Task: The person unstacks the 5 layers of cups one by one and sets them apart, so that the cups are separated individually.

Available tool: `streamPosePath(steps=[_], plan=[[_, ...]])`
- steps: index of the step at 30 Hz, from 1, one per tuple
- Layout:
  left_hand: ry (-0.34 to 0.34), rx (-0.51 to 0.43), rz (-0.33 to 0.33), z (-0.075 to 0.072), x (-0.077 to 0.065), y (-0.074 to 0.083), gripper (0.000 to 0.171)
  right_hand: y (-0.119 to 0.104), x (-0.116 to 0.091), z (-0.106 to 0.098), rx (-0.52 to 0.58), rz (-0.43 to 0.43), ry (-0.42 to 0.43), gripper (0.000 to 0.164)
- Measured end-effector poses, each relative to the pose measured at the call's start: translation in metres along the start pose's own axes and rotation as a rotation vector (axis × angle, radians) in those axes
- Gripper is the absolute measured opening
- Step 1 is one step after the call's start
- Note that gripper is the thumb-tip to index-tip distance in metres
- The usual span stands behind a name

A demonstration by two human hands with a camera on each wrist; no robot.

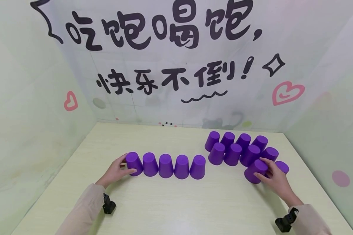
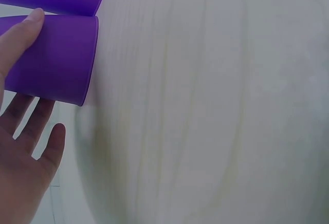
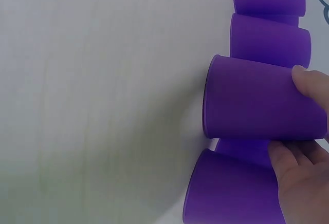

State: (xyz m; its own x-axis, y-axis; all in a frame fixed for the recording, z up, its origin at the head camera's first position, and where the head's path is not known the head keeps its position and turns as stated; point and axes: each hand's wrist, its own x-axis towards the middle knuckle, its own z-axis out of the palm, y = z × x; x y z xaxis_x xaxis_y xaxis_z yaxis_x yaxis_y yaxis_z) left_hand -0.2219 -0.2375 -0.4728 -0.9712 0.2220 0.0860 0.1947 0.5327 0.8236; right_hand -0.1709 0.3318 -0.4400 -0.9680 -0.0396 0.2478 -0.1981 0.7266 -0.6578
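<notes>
Upside-down purple cups stand on the table in two groups. At the left end of a straight row, my left hand [image 1: 115,172] grips the end cup [image 1: 134,165], with the thumb on its near side and the fingers behind. That cup [image 2: 56,62] sits beside its neighbour in the left wrist view. My right hand [image 1: 277,180] holds another purple cup [image 1: 254,173] at the front of the right-hand group, between thumb and fingers. In the right wrist view this cup [image 3: 259,100] overlaps the others; whether it touches the table I cannot tell.
The rest of the row [image 1: 166,167] runs toward the middle of the pale wooden table [image 1: 176,205]. Behind and beside the right hand, several cups [image 1: 233,153] stand close together in staggered lines. Printed fabric walls [image 1: 170,111] enclose the table at the back and both sides.
</notes>
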Motion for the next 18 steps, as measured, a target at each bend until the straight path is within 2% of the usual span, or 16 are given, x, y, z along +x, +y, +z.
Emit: streamPosePath(steps=[5,18], plan=[[0.005,-0.005,0.017,-0.0008,0.0003,-0.0001,0.069,0.0003,0.0003,-0.0003,-0.021,0.024,-0.007,0.061],[-0.002,-0.008,0.013,-0.0006,0.001,-0.0021,0.069,-0.0039,-0.0001,-0.0018,-0.086,0.01,0.021,0.064]])
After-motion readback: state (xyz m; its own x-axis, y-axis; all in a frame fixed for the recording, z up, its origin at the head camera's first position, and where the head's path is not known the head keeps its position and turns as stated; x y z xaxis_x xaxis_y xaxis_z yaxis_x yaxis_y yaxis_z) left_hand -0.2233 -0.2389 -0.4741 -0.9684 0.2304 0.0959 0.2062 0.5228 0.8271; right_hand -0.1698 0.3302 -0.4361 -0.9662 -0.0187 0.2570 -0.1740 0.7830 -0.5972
